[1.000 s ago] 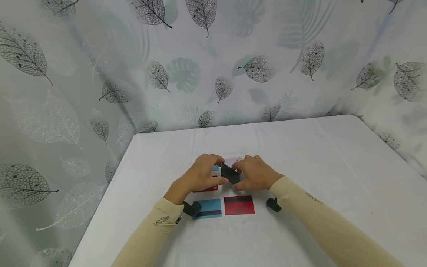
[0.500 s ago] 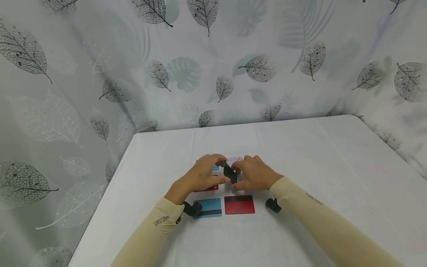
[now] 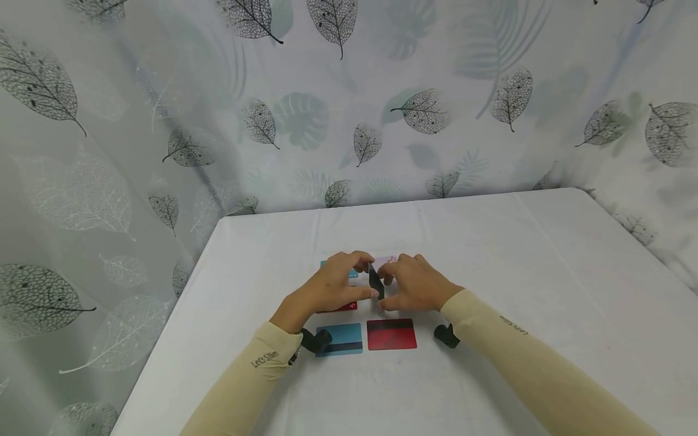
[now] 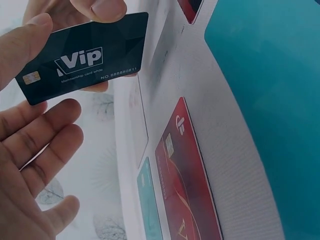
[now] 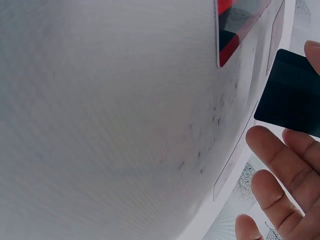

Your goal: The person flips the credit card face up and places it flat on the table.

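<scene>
A black card (image 3: pixel 376 281) with "Vip" lettering is held up over the table between both hands. In the left wrist view, the lettered face of the card (image 4: pixel 87 59) is toward the camera. The left hand (image 3: pixel 332 281) pinches one end with its thumb on the face; its other fingers spread below. The right hand (image 3: pixel 417 283) holds the card by opposite edges, with its thumb on one and fingertips at the other. The right wrist view shows the plain dark back (image 5: pixel 289 95), partly cut off by the frame.
Below the hands lie a blue card (image 3: pixel 345 339) and a red card (image 3: pixel 391 334), stripe side up. Another red card (image 3: pixel 345 307), a light blue card (image 3: pixel 352 273) and a pale pink card (image 3: pixel 386 260) lie behind, partly covered by the hands. A leaf-patterned curtain (image 3: pixel 305 121) surrounds the white table (image 3: pixel 518 266).
The black card has turned from showing a broad face to the head view to standing nearly edge-on, shifting slightly. The left fingertips have moved a little to the right; the right hand barely moved.
</scene>
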`<state>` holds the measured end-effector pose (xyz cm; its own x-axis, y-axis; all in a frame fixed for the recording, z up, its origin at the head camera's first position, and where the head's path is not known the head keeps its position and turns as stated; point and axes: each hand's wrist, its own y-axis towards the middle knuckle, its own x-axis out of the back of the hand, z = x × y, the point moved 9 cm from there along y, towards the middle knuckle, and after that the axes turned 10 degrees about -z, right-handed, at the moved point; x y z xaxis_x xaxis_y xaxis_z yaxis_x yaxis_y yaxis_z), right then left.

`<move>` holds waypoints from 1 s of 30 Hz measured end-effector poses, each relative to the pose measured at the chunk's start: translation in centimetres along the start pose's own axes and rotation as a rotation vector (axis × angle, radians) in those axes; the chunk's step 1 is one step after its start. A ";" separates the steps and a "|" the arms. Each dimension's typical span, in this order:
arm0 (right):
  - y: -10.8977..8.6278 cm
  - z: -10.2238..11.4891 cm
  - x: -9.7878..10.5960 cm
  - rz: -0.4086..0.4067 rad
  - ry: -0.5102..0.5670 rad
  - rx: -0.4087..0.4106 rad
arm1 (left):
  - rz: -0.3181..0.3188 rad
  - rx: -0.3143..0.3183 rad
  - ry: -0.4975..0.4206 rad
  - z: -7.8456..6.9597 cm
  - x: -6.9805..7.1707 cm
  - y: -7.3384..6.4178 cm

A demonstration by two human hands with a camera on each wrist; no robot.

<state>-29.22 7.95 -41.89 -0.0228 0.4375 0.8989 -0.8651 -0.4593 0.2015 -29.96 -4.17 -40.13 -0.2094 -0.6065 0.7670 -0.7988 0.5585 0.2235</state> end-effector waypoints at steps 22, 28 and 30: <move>0.0 -0.1 0.2 0.002 0.038 -0.019 | 0.038 -0.069 -0.093 -0.8 -0.3 -0.2; -0.1 -0.1 0.3 0.001 0.039 -0.035 | 0.093 -0.051 -0.092 -0.6 -0.8 -0.3; -0.1 -0.2 0.3 -0.001 0.038 -0.037 | 0.106 -0.026 -0.086 -0.4 -1.0 -0.3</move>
<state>-29.25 8.27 -41.69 -0.0408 0.4672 0.8832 -0.8830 -0.4306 0.1870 -29.24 -3.52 -40.69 -0.3403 -0.5888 0.7332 -0.7550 0.6359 0.1603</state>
